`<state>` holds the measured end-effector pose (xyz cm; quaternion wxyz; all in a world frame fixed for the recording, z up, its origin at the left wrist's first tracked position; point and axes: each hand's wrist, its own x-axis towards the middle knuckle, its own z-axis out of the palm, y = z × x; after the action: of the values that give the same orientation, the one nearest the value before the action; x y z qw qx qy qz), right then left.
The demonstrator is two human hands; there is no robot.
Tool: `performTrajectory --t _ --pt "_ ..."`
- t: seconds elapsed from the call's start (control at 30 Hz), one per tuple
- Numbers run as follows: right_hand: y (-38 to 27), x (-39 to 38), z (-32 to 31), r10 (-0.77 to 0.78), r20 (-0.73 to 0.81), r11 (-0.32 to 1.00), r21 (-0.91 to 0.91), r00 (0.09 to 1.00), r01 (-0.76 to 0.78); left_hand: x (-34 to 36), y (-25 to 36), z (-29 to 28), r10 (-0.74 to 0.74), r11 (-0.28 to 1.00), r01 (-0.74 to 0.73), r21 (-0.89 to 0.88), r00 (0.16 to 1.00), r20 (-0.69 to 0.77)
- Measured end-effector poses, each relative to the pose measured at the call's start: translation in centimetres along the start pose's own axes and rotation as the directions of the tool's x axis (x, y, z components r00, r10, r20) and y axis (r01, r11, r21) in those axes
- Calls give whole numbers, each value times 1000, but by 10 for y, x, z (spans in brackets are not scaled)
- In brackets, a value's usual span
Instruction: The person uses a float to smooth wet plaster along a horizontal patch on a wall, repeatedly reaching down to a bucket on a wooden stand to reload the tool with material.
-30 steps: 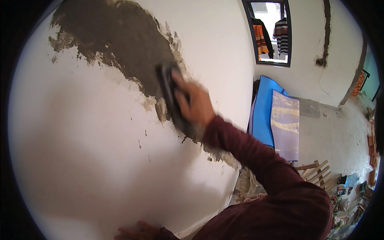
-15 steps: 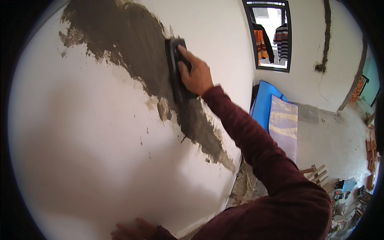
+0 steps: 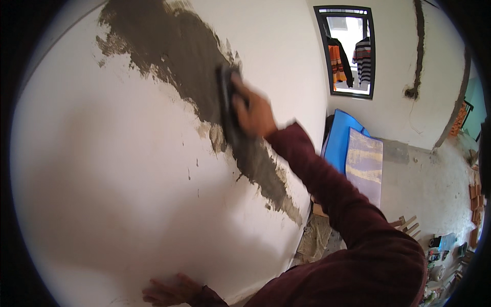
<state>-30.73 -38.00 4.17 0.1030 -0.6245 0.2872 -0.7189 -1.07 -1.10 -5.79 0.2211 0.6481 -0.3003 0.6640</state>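
Observation:
My right hand [image 3: 255,111] is closed round the handle of a black plastering float [image 3: 228,105], its flat face against the wall. The float lies over a band of wet grey mortar [image 3: 192,56], which runs slantwise down the white wall [image 3: 102,169] with ragged edges. Motion blurs the hand and float a little. Low on the same wall, my left hand [image 3: 171,290] rests flat with fingers spread, holding nothing. A dark red sleeve covers my right arm.
Blue and patterned sheets [image 3: 364,163] lean in the corner. Clothes hang behind a black-framed window [image 3: 350,51]. A crumpled sack [image 3: 314,238] lies at the wall's foot. Wooden slats [image 3: 406,225], mixed tools and stacked bricks [image 3: 475,202] stand on the concrete floor [image 3: 414,179] to the right.
The float in my right hand has shifted slightly down and right in the picture. The whole view has moved a little, and more of my left hand shows.

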Motion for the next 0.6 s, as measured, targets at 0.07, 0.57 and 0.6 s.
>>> performTrajectory --t 0.07,0.57,0.6 --pt "-25 -45 -2 -137 173 989 -31 975 144 2 0 1 6 1000 -6 5 1000 -1" --pt "-40 -35 1 -68 192 993 -86 979 86 1 1 -4 -32 999 32 -24 999 25" --pt "-41 -17 1 -100 129 991 -76 987 110 1 1 -4 -33 999 33 -21 999 28"
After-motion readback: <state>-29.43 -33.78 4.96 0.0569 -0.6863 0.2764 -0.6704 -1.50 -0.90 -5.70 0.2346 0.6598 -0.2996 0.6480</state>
